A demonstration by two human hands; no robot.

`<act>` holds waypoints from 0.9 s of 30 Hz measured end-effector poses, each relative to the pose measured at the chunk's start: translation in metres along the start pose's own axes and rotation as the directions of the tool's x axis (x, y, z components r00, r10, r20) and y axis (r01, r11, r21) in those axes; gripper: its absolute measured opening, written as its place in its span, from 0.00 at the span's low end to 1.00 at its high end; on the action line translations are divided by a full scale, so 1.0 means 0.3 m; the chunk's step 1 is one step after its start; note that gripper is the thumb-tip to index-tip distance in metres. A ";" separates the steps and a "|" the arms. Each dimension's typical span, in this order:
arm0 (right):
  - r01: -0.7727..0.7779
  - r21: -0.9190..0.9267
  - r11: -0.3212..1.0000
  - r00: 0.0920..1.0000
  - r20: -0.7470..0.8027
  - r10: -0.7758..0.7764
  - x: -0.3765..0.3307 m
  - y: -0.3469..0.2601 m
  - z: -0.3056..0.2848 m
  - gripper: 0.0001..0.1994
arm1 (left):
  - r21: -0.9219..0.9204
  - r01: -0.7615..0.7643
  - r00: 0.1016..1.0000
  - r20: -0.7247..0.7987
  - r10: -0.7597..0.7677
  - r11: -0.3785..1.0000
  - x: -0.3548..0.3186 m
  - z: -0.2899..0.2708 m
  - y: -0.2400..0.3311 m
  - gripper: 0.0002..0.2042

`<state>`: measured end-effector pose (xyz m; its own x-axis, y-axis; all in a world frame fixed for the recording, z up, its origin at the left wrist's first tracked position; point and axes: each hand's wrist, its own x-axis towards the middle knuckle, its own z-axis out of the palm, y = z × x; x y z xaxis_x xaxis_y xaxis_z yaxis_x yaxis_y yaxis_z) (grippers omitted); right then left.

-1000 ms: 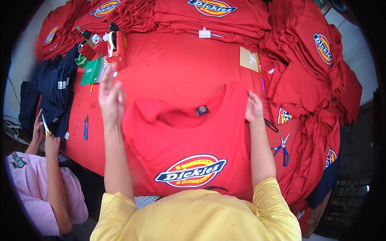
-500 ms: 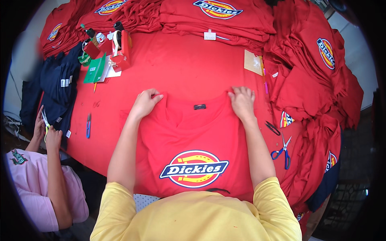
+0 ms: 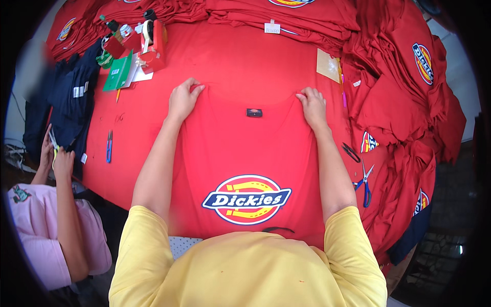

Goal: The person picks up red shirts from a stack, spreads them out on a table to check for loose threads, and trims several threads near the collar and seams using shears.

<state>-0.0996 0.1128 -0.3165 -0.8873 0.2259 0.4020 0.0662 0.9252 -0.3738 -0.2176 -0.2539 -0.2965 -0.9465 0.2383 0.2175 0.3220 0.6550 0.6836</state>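
A red T-shirt lies spread in front of me, its round printed emblem upright and near my body. At the middle of its far part sits a small black neck label. My left hand pinches the shirt's far left corner at the shoulder. On the other side my right hand grips the far right shoulder, fingers bent over the cloth. Between the two hands the fabric is drawn out, with the neckline dipping. The fingertips are partly lost against the red cloth.
Blue-handled scissors and black thread snips lie right of my right arm; blue snips lie left. Stacked red shirts line the back and right. A tape dispenser stands back left. A co-worker's hand holds scissors near navy garments.
Both hands have moved away from me, pulling the shirt's shoulders farther out and smoothing the folds near the neckline. The whole view has shifted slightly.
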 end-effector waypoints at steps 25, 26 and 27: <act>-0.258 0.297 0.919 0.951 -0.087 0.295 -0.373 -0.204 -0.298 0.20 | -0.693 0.237 0.927 -0.049 -0.372 0.681 -0.368 -0.265 0.028 0.24; -0.222 0.356 0.908 0.952 -0.123 0.281 -0.351 -0.176 -0.332 0.22 | -0.644 0.224 0.931 -0.080 -0.355 0.732 -0.378 -0.309 0.081 0.26; -0.175 0.416 0.892 0.954 -0.154 0.259 -0.336 -0.158 -0.365 0.24 | -0.591 0.211 0.931 -0.121 -0.344 0.779 -0.405 -0.337 0.098 0.28</act>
<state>0.0366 0.0795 -0.2478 -0.7588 0.5020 0.4151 0.0244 0.6587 -0.7520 -0.0952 -0.3360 -0.2323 -0.9946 -0.0896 0.0515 0.0389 0.1368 0.9898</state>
